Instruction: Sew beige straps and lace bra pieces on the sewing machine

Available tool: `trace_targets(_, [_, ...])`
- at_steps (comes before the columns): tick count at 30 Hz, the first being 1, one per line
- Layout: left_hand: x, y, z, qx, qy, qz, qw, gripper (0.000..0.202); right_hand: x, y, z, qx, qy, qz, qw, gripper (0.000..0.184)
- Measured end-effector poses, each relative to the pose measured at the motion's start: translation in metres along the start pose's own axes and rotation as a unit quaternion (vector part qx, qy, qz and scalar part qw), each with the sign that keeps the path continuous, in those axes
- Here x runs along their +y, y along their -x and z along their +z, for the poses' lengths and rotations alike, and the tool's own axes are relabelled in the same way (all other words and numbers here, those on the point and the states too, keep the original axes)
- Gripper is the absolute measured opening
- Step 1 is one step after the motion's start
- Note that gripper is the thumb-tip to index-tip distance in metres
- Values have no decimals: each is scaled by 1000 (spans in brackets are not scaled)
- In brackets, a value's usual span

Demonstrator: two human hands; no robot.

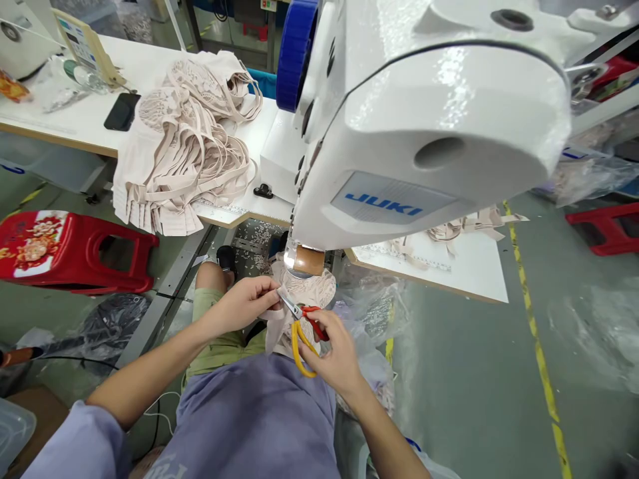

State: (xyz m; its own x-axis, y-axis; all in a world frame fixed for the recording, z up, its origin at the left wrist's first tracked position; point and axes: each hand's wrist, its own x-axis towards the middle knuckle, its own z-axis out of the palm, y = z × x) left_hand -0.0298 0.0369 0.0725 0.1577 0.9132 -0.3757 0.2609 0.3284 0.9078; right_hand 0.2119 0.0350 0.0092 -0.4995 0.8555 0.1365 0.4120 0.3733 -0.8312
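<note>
A bulky white JUKI sewing machine (449,133) juts over your lap, beside a broad heap of pale beige, lace-panelled fabric garments (184,146) on the white tabletop (74,130). Below the machine's nose, before your purple fabric shirt (249,412), lies a single pale beige lace garment (312,291). Your bare right hand (337,349) grips metal scissors with red and yellow loop handles (298,313); your bare left hand (252,303) pinches the garment's edge at the blade tips. The step looks like a snip in hand; it would call for a steady edge and left fingertips clear of the steel. Your forearms slant inward, hands close but apart; whether the blades have met, you cannot tell from here.
</note>
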Motion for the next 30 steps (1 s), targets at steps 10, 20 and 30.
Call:
trace_targets(10, [-5, -3, -4, 30, -5, -7, 1000, 35, 2, 0, -2, -17, -14, 45, 999, 30])
trace_targets(20, [-19, -7, -11, 174, -230, 111, 951, 22, 50, -5, -60, 24, 97, 139, 985, 36])
trace_targets(30, [-2, -15, -27, -86, 53, -23, 995, 36, 87, -144, -128, 138, 308, 68, 939, 38])
